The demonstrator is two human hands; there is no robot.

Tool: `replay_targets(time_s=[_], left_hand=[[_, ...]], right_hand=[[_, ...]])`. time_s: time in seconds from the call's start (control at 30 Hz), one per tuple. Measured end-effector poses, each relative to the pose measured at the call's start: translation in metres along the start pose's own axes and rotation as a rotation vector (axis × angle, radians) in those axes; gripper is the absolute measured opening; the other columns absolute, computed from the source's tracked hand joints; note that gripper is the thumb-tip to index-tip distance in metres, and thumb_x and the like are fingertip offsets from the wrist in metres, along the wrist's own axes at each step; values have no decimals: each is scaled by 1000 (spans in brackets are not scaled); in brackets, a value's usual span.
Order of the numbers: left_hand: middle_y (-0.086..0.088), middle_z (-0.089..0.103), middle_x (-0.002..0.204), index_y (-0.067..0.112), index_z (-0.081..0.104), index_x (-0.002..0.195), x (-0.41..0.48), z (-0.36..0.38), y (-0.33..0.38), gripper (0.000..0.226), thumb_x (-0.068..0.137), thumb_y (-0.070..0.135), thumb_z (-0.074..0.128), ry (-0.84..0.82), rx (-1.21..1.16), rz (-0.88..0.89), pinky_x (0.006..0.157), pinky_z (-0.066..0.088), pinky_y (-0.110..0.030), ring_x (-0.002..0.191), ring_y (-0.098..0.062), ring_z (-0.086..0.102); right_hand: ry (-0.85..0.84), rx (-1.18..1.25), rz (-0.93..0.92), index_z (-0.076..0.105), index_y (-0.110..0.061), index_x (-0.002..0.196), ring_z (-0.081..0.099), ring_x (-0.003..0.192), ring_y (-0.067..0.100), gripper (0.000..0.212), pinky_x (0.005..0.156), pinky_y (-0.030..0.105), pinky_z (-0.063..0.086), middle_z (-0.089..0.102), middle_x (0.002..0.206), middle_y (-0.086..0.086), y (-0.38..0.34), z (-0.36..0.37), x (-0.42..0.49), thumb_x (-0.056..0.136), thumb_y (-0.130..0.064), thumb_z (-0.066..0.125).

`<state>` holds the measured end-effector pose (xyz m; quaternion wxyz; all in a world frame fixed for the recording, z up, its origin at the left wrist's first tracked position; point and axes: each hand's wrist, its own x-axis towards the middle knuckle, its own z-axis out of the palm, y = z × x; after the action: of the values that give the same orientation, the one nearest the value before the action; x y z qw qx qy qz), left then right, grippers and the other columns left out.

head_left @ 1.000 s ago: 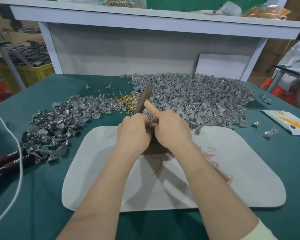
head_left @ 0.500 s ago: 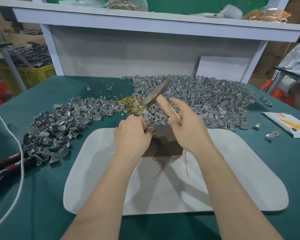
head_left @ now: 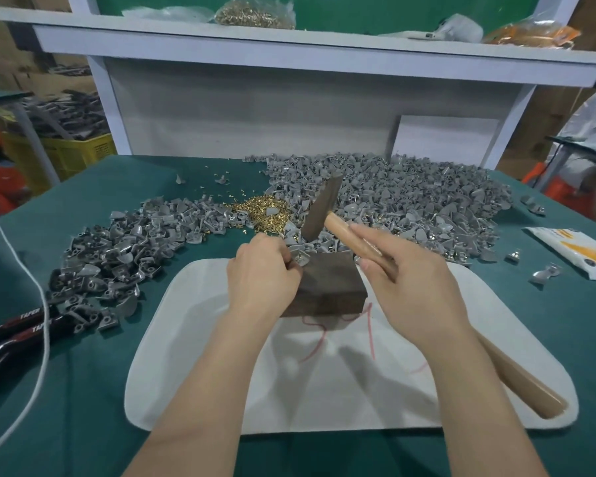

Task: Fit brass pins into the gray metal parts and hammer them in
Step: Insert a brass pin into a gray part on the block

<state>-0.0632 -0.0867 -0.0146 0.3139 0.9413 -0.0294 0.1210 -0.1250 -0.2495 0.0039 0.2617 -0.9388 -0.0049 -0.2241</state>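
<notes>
green table [head_left: 83, 407]; white mat [head_left: 358, 390]; gray parts [head_left: 410, 208]; shelf [head_left: 289, 39] above

The bench [head_left: 83, 407] has a dark green cover. At its far edge stands a white frame with a shelf [head_left: 289, 46] above and a pale gray back panel [head_left: 255, 115]. A small white board [head_left: 444, 141] leans there on the right. Far left, a yellow crate [head_left: 73, 156] is seen beside another green-topped table [head_left: 0, 96].

I read "TAPER" in white on each of the two black tool handles [head_left: 26, 323] at far left; the packet [head_left: 578, 251] print is illegible to me.
</notes>
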Motion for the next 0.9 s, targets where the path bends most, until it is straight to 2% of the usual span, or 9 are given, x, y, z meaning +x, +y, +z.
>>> replay_targets(time_s=[0.1, 0.17, 0.23, 0.33, 0.47, 0.53, 0.63, 0.77, 0.9], left_hand=[[-6, 58, 105, 15, 65, 85, 0, 0, 0, 7, 85, 21, 62, 5, -6, 3, 86, 47, -42, 101, -29, 54], [-7, 58, 104, 14, 65, 86, 1, 1, 0, 8, 85, 21, 62, 10, -7, 6, 85, 47, -43, 99, -30, 54], [-7, 59, 102, 13, 64, 85, 0, 0, 0, 8, 84, 21, 62, 5, -12, 7, 84, 48, -43, 98, -29, 55], [-5, 59, 99, 17, 61, 79, 0, 1, 3, 6, 84, 21, 63, -11, -32, 20, 83, 48, -41, 96, -28, 55], [-5, 58, 94, 14, 62, 76, 0, 2, 2, 12, 84, 23, 62, -25, -20, 37, 77, 48, -40, 92, -29, 54], [-7, 58, 93, 12, 63, 77, 0, 3, 1, 16, 85, 25, 62, -25, -34, 43, 77, 48, -41, 91, -31, 54], [-8, 60, 95, 12, 63, 76, 0, 2, 1, 17, 86, 26, 61, -19, -64, 45, 79, 49, -43, 92, -32, 55], [-8, 61, 92, 15, 59, 71, -1, 1, 2, 16, 85, 23, 60, -23, -56, 56, 78, 49, -43, 91, -32, 56], [-11, 61, 95, 9, 62, 77, -2, 1, 4, 13, 85, 18, 58, -27, -61, 61, 80, 49, -43, 94, -35, 55]], right_hand=[[15, 21, 1, 48, -54, 126, 57, 100, 17, 45, 79, 31, 46, 64, 112, -15, -1, 0, 0, 91, -26, 55], [8, 37, -18, 44, -52, 131, 57, 104, 21, 50, 85, 36, 48, 62, 117, -11, -5, 3, 1, 93, -21, 52], [-29, 15, -31, 44, -52, 131, 57, 102, 25, 51, 84, 39, 48, 59, 114, -4, -11, 12, 4, 94, -17, 44], [-48, -25, 34, 63, -42, 113, 58, 91, 27, 35, 78, 35, 47, 51, 100, 0, -20, 30, 15, 94, -20, 45], [-59, -88, 91, 67, -33, 99, 58, 87, 26, 14, 69, 30, 36, 41, 91, -2, -31, 47, 30, 90, -35, 57], [-46, -113, 87, 66, -34, 104, 58, 87, 27, 17, 67, 30, 34, 39, 91, -1, -36, 53, 34, 88, -36, 60], [-23, -154, 76, 58, -39, 121, 59, 88, 29, 34, 68, 32, 33, 45, 95, 3, -39, 60, 35, 88, -34, 61], [-17, -142, 102, 57, -39, 124, 59, 90, 30, 36, 68, 31, 33, 53, 109, 7, -34, 63, 37, 88, -34, 61], [-7, -203, 49, 54, -36, 125, 55, 80, 29, 34, 67, 31, 32, 40, 93, 2, -38, 65, 35, 92, -26, 56]])
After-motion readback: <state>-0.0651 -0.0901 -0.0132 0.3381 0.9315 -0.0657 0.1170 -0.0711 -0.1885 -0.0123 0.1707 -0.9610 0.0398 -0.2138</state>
